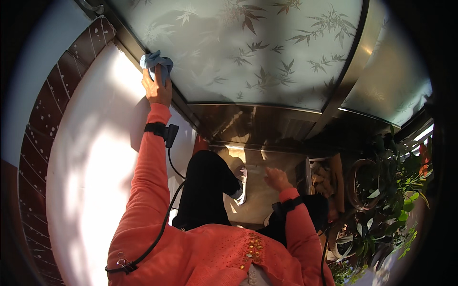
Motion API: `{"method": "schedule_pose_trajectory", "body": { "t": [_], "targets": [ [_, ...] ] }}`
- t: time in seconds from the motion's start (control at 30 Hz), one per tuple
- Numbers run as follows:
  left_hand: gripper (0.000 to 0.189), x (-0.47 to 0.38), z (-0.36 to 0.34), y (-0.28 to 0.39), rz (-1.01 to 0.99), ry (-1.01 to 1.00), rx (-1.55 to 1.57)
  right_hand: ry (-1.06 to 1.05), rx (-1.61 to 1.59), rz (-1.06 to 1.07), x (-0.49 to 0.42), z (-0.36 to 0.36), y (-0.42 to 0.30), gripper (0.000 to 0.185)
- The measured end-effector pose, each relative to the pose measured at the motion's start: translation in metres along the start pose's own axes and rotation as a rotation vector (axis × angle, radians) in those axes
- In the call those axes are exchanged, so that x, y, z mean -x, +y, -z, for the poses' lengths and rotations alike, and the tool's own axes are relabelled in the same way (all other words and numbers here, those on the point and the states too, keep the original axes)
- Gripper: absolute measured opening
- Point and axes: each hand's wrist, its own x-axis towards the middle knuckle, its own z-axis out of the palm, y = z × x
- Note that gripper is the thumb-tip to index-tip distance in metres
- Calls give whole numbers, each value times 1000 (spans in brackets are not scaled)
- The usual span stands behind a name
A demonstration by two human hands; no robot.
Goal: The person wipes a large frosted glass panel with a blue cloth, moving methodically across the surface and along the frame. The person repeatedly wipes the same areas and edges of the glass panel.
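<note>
My left hand (pixel 157 88) reaches up at the left and presses a crumpled blue cloth (pixel 161 64) to the metal frame (pixel 183 109) of a glazed panel. Part of the cloth overlaps the edge of the frosted glass (pixel 214 53), which carries a bamboo-leaf pattern. Low in front of my body, my right hand (pixel 277 178) hangs with its fingers curled. Nothing shows in it, though its palm side is hidden. Each wrist bears a black strap with a cable.
At the left is a white wall (pixel 89 143) with dark red tiles (pixel 43 125). To the right stand a box of brown lumps (pixel 323 177), potted plants (pixel 390 200) and a round pot (pixel 357 203). A second frosted pane (pixel 388 85) is at the upper right.
</note>
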Motion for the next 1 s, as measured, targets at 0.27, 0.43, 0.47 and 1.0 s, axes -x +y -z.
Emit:
{"method": "schedule_pose_trajectory", "body": {
  "t": [0.27,0.43,0.47,1.0],
  "targets": [
    [59,112,-36,-5,96,-244,32,38,3,37,-2,-9,3,19],
    [54,152,-36,-1,200,-563,-1,61,0,69,-5,-13,7,20],
    [53,153,-36,-1,232,-625,4,54,6,63,-5,-12,7,20],
    [56,131,-51,58,542,-636,61,1,18,-55,-3,5,1,22]
  ]
}}
